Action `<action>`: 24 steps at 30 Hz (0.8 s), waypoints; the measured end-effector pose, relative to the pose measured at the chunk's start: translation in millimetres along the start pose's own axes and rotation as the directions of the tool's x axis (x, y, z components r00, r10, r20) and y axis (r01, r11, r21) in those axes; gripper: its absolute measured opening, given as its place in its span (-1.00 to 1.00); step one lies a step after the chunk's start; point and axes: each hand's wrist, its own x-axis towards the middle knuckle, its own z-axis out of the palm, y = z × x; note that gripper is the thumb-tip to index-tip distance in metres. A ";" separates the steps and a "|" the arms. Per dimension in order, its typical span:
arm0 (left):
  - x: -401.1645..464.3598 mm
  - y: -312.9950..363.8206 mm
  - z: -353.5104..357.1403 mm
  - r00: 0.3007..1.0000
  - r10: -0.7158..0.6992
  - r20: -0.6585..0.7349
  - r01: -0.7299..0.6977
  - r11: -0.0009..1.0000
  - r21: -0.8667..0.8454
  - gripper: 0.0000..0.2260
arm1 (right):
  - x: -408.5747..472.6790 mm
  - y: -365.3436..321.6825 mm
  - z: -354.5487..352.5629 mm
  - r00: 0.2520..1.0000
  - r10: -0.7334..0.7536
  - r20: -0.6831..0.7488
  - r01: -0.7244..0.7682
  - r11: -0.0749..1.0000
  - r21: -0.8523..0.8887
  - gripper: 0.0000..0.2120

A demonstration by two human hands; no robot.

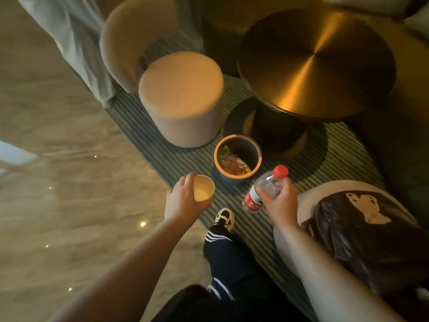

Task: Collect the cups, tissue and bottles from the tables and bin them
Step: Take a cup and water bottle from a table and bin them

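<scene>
- Landmark: small round bin point(238, 159), orange-rimmed, standing on the striped rug point(329, 159); crumpled clear wrappers lie inside it.
- Left hand point(183, 201): closed round a paper cup point(203, 188), gripping it from its left side with the fingers curled over the rim. The cup's open mouth faces upward and its inside appears empty. Cup and hand are held in the air on the near-left side of the bin, close to it but not over its opening.
- Right hand point(278, 201): wrapped round the middle of a clear plastic bottle point(264, 189) with red cap and red label. The bottle is tilted, cap end pointing toward the bin, label end lower and nearer the person. It is held on the near-right side of the bin, its cap just short of the rim.
- Beyond the bin: a beige round stool point(183, 98) on the far left, a brass-topped round table point(318, 61) on the far right.
- Near side of the bin: the person's shoe point(224, 218) on the rug's edge.
</scene>
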 end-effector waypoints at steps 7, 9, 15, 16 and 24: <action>150.0 16.4 7.5 0.979 0.096 0.178 -0.109 0.992 0.060 -0.28 | 88.5 -31.6 19.9 0.991 0.108 -0.079 -0.111 0.993 -0.030 -0.46; 183.2 22.4 15.7 0.964 0.124 0.237 -0.145 0.987 0.071 -0.26 | 106.5 -34.8 27.2 0.981 0.159 -0.111 -0.161 0.987 -0.011 -0.44; 277.6 34.3 62.2 0.875 0.217 0.432 -0.266 0.962 0.056 -0.25 | 144.4 -36.1 58.0 0.940 0.283 -0.190 -0.270 0.959 0.089 -0.51; 294.2 34.8 73.7 0.856 0.224 0.465 -0.275 0.960 0.044 -0.26 | 150.6 -34.7 64.8 0.925 0.312 -0.216 -0.295 0.949 0.110 -0.52; 382.4 23.0 147.2 0.744 0.189 0.641 -0.231 0.973 -0.019 -0.03 | 201.7 -11.6 120.2 0.788 0.460 -0.410 -0.386 0.887 0.254 -0.50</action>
